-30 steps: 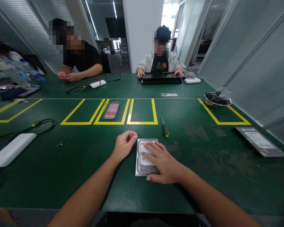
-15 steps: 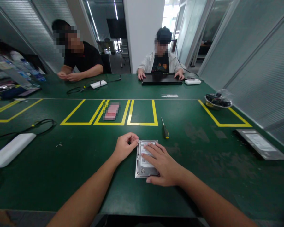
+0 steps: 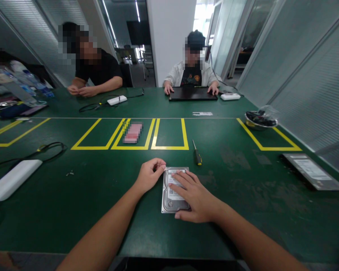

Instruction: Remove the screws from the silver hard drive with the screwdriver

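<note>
A silver hard drive (image 3: 170, 196) with a white label lies flat on the green table in front of me. Across its right side rests my right hand (image 3: 194, 197), fingers spread over the label and thumb by the near edge. My left hand (image 3: 151, 174) is at the drive's far left corner, its fingers curled and thumb and forefinger closed together there. What that pinch holds is too small to make out. Beyond the drive, slightly right, lies a screwdriver (image 3: 197, 155) with a black and yellow handle, touched by neither hand.
Yellow tape outlines (image 3: 169, 148) mark the table (image 3: 107, 214); a blurred pink item (image 3: 133, 133) lies in one. To the right are a bowl of dark parts (image 3: 260, 119) and a labelled metal box (image 3: 313, 171). A white power strip (image 3: 15, 180) lies left. People sit opposite, one holding a black panel (image 3: 193, 93).
</note>
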Demonstrator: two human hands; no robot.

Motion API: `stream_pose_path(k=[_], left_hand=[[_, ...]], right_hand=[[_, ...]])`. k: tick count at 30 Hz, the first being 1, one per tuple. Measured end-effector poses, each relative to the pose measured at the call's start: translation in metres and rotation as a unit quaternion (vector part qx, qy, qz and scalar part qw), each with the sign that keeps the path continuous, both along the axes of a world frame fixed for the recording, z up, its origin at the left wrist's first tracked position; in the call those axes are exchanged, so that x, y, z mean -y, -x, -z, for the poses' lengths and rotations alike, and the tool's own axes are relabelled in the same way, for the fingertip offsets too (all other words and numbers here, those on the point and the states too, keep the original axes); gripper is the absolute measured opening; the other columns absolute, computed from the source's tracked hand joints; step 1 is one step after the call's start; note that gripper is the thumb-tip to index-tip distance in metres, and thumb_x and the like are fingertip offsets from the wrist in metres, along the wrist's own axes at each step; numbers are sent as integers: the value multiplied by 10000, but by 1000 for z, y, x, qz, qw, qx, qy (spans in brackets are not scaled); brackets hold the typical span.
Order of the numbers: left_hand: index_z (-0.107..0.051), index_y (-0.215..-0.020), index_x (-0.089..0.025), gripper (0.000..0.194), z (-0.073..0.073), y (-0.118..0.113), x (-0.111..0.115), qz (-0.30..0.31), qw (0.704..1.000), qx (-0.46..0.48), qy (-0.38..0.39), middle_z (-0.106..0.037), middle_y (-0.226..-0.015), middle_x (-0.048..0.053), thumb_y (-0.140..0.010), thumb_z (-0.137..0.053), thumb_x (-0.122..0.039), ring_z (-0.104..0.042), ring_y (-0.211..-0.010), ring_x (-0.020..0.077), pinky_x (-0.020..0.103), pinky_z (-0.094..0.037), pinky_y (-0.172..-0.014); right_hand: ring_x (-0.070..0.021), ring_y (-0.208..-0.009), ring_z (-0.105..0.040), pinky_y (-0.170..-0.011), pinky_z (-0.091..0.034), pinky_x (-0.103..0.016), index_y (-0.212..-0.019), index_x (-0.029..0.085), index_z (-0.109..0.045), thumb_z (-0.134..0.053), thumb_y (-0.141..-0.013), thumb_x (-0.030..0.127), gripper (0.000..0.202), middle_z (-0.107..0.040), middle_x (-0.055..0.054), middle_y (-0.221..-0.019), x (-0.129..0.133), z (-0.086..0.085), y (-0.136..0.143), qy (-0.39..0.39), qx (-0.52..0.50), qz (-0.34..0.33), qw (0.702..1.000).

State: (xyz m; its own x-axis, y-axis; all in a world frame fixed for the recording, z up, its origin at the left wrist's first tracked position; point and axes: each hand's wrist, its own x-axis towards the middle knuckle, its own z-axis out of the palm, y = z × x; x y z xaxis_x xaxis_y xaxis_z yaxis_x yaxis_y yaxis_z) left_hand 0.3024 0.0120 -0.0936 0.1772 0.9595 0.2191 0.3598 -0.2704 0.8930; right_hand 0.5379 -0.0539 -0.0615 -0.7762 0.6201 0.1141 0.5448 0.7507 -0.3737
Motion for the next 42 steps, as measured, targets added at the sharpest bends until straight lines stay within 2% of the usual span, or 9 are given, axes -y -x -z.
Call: stream_pose_path(k=[8, 17, 42], left_hand=[[-676, -904, -184, 125, -9, 4, -4, 3, 996, -80, -44, -657, -887, 43, -873, -596, -275, -592, -827, 174, 293, -463, -756], [-703, -887, -209, 122, -9, 4, -8, 22, 990, -130, -50, -653, -969, 48, -848, -617, -285, -559, -987, 224, 398, -377, -946], [-725, -850, -214, 118, -9, 3, -10, 20, 989, -141, -47, -705, -907, 45, -819, -631, -277, -599, -927, 222, 397, -423, -892]], right_hand=[[-342, -1472, -206, -1184, -97, -549, -1480, 189, -401, -507, -825, 718, 848, -296, -178, -1579, 0, 0, 0, -1, 2, 1, 1000], [-347, -1473, -200, -1182, -99, -553, -1473, 188, -409, -510, -826, 717, 841, -290, -179, -1581, 0, 1, -1, -3, 1, 0, 1000], [-347, -1468, -205, -1185, -106, -557, -1477, 182, -405, -524, -822, 712, 851, -300, -183, -1575, 1, -1, -1, -6, 8, -1, 1000]])
